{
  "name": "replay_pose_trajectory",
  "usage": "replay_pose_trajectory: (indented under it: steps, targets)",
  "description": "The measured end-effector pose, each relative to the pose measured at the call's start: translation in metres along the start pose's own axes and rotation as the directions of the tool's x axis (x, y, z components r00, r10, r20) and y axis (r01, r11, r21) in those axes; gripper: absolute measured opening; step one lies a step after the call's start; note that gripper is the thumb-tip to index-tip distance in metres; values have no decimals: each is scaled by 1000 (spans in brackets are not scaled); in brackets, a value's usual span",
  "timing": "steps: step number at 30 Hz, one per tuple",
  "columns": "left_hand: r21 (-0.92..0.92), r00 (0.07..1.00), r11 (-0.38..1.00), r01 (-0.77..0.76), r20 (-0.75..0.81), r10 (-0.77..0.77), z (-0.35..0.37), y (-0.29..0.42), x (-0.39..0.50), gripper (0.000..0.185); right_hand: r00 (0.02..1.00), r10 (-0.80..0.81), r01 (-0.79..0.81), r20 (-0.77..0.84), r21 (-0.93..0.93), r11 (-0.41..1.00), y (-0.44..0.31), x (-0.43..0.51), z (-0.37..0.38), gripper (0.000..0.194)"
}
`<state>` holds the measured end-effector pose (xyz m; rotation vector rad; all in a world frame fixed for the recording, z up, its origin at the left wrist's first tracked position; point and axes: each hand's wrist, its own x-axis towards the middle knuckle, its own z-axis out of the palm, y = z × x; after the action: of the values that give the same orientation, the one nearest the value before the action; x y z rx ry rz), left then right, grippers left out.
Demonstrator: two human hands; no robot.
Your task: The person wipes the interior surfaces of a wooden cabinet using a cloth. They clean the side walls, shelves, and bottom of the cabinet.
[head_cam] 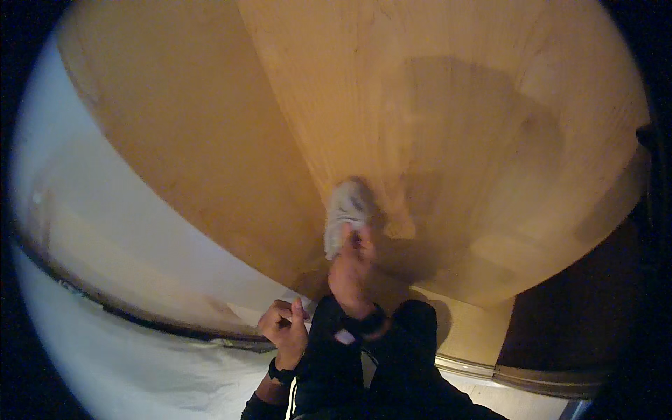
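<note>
My right hand [356, 262] presses a crumpled light grey cloth [346, 210] against a large light-brown wood-grain panel [210, 131] straight in front of me. The hand is slightly blurred, with a dark band at its wrist. Below and to the left, my left hand [286, 323] is raised beside my knee with its fingers curled and its thumb on top. Nothing shows between its fingers, and it wears a black watch.
A pale, glossy surface [157, 210] runs along the left, bordered by a dark strip [173, 328]. White sheeting [173, 378] lies below it. At the lower right are a dark brown panel [567, 310] and a curved rail [467, 366].
</note>
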<state>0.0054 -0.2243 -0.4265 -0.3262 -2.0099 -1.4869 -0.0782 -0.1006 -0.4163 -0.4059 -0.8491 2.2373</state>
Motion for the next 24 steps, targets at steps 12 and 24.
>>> replay_pose_trajectory:
  steps: [12, 24]
  targets:
    - [-358, 954, 919, 166, 293, -58, 0, -9, 84, 31, 179, -373, 640, 910, -396, -659, -67, 95, 36, 56]
    - [-316, 931, 945, 83, 362, 39, -18, -3, 158, 27, 143, -453, 576, 880, -446, -685, -92, 67, 220, 57]
